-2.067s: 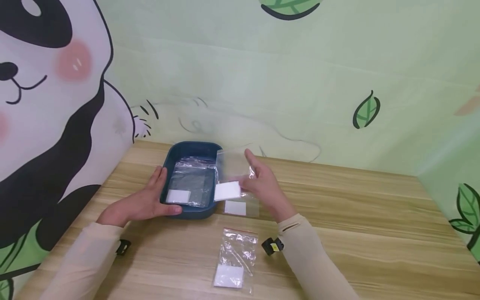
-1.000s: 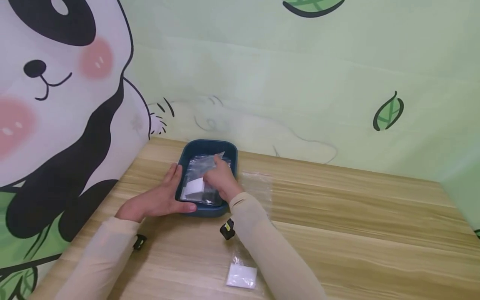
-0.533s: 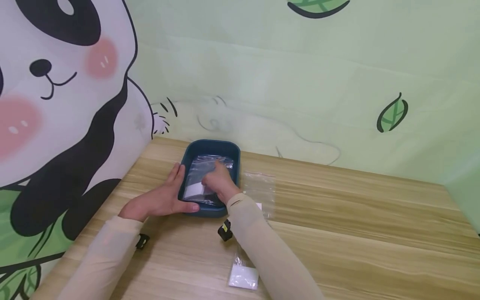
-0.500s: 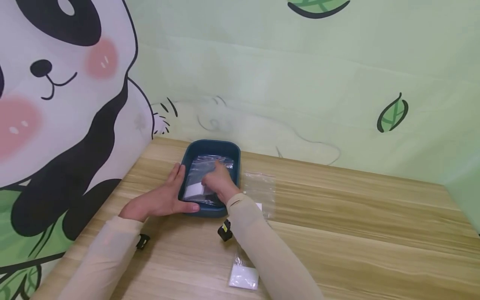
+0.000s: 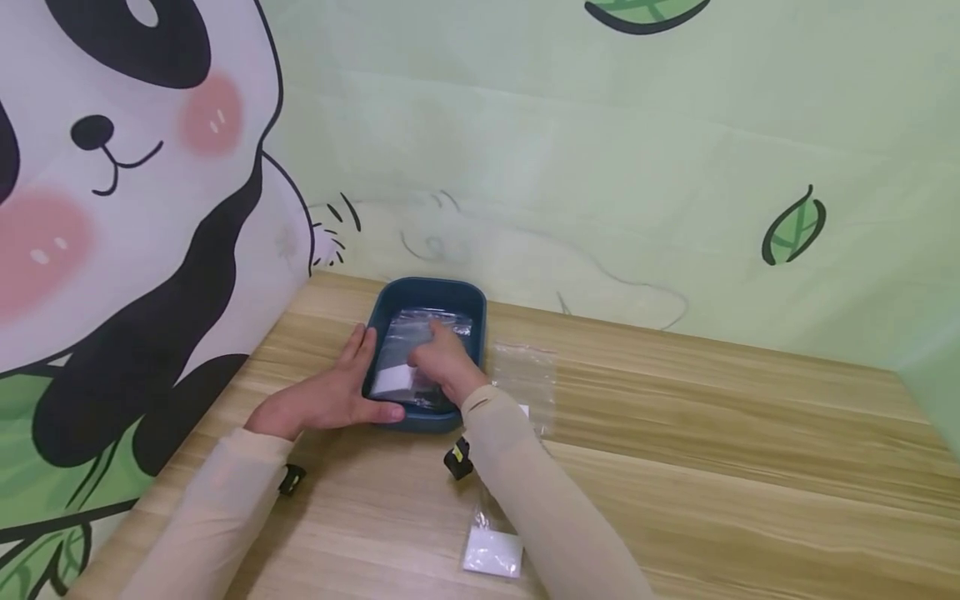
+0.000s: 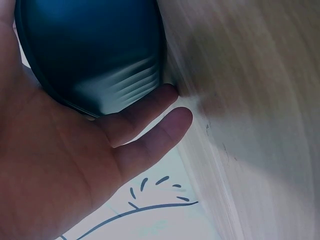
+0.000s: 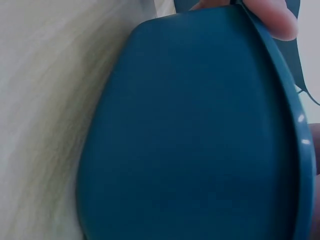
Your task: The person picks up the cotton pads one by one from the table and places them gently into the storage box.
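Note:
My right hand reaches down into a dark blue plastic bin, its curled fingers holding a clear zip-lock bag with a white panel at the lower end. The bag lies low in the bin, over other clear plastic bags; my fingertips are partly hidden. My left hand steadies the bin at its near left corner, fingers straight along the side and thumb along the front rim. The left wrist view shows those straight fingers by the bin's outside. In the right wrist view the bin's outer wall fills most of the picture.
Right of the bin a clear zip-lock bag lies flat on the wooden table, partly under my right sleeve. Nearer me lies another bag with a white panel. A panda-printed wall cloth rises behind the table.
My right hand has carried the bag from the bin's right side down into it, and the bag now lies flatter there. My left hand has stayed at the bin. The head view has shifted slightly.

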A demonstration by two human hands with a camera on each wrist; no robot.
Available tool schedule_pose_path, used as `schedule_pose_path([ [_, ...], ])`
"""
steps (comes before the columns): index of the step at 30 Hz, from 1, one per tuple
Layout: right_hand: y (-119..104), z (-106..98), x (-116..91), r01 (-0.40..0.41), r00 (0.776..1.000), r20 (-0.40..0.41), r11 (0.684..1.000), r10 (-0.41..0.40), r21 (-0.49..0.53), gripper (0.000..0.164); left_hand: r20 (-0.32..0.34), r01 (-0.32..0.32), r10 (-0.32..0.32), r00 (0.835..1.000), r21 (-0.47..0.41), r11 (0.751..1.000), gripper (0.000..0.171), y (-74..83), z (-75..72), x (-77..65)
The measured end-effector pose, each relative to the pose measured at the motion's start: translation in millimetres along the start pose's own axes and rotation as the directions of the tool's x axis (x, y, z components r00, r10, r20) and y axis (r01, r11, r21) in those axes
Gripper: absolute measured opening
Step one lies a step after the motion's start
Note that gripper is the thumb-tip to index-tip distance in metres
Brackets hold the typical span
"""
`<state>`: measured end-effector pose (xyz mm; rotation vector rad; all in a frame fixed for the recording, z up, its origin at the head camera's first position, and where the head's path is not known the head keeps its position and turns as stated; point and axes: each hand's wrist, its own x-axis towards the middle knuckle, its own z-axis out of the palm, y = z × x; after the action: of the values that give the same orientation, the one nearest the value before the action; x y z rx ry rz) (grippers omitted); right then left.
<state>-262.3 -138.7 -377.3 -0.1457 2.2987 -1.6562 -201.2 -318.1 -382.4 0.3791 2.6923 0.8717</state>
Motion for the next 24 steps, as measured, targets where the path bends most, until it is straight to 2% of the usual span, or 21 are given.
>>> schedule_pose_path([
  [5,-4,-3,-3,-0.004,1.000,-0.009,1.000,0.004,-0.022,0.083,-0.003,-0.005,0.005,1.000,-0.005,1.000,0.132,-0.5,-0.7,-0.1],
  [12,-7,0,-5,-0.017,0.999,0.045,0.999,0.019,-0.042,0.083,-0.005,-0.013,0.013,1.000,-0.011,1.000,0.131,-1.5,0.1,-2.9],
  [19,-10,1,-9,0.011,0.999,-0.031,0.997,-0.014,-0.081,0.078,-0.005,-0.018,0.018,1.000,-0.006,1.000,0.131,0.0,0.4,-3.1],
  [24,-11,0,-10,0.004,0.999,-0.040,0.997,-0.008,-0.079,0.077,-0.001,-0.008,0.008,1.000,-0.003,1.000,0.132,-0.2,-0.3,-0.7],
])
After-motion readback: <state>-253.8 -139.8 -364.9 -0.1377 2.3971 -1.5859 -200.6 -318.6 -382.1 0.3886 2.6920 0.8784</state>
